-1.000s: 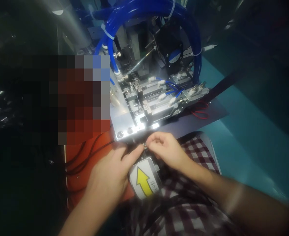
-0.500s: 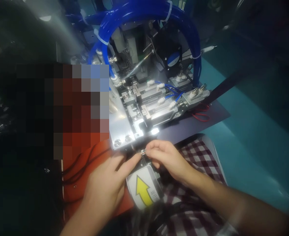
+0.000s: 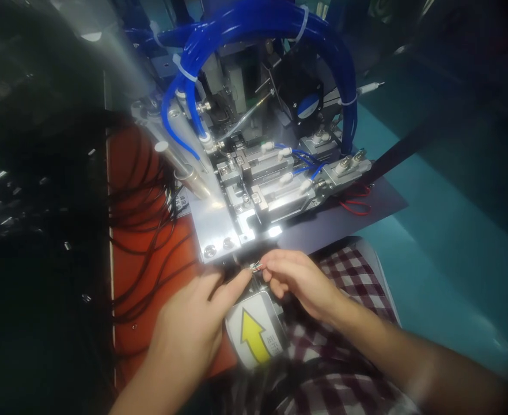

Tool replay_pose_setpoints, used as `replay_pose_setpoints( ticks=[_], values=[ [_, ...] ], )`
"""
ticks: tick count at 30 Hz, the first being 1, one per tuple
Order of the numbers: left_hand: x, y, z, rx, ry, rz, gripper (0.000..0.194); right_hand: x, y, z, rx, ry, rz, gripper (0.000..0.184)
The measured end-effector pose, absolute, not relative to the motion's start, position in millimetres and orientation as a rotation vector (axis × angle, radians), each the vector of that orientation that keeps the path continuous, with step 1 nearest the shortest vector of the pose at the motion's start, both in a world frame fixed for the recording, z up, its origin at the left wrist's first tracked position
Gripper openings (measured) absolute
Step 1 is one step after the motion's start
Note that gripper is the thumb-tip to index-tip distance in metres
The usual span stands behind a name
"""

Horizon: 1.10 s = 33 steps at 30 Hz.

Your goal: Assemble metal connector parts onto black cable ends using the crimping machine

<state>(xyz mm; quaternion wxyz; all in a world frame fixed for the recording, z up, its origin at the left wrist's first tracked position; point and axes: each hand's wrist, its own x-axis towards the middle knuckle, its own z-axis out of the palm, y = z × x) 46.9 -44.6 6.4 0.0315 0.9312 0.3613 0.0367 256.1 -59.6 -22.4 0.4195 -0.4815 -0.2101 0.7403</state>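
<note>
My right hand [image 3: 291, 274] pinches several thin wires [image 3: 259, 266], one of them reddish, between thumb and forefinger just below the machine's front edge. My left hand [image 3: 193, 302] is beside it on the left. Its thumb reaches to a small shiny piece at the wires' end, too small to make out, while its other fingers are partly hidden under the machine's metal plate [image 3: 208, 222]. Just below the fingertips is a white label with a yellow arrow [image 3: 254, 334], on a rounded housing.
Above the hands stands a machine with silver air cylinders [image 3: 286, 199] and a thick arch of blue tubing [image 3: 254, 23]. Black cables [image 3: 144, 230] lie across the orange-red surface [image 3: 135, 346] at left. A checkered cloth [image 3: 349, 351] is below my right forearm.
The view has shifted slightly, and the scene sits a little further right. The right fingertips have drawn slightly away from the left thumb, showing more of the wires.
</note>
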Motion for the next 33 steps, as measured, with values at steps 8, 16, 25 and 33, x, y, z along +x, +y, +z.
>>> replay_pose_setpoints(
  ticks=[8,16,25,33],
  values=[
    [46,-46,6,2.834,1.130,0.119,0.051,252,-61,-16,-1.228,-0.544,1.849,0.015],
    [46,-48,4,2.825,1.148,0.113,0.051,249,-62,-15,-1.277,-0.570,1.787,0.014],
    [47,-49,6,2.804,1.164,0.106,0.052,246,-60,-10,-1.326,-0.537,1.747,0.012],
    [46,-48,6,2.817,1.156,0.122,0.050,243,-60,-13,-1.323,-0.524,1.748,0.013]
  ],
)
